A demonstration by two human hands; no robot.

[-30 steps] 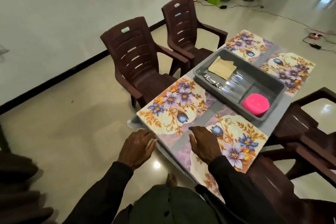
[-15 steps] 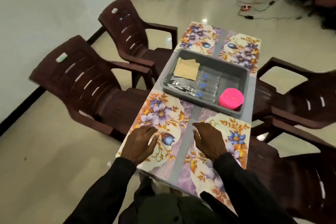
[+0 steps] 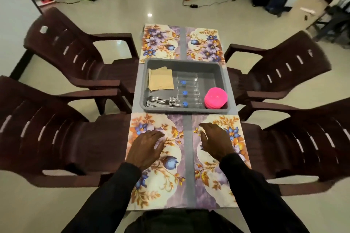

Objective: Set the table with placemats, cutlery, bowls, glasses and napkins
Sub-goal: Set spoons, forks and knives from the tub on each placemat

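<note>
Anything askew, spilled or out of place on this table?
Nothing stands out. Four floral placemats lie flat in two pairs, the grey plastic tub between them, nothing spilled. Left hand and right hand rest on the near pair.

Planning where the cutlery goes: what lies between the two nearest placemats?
In the head view, only a bare strip of grey table separates the left placemat and the right placemat.

Grey table (image 3: 187,149) bears four placemats (image 3: 157,181), one tub (image 3: 189,111).
</note>
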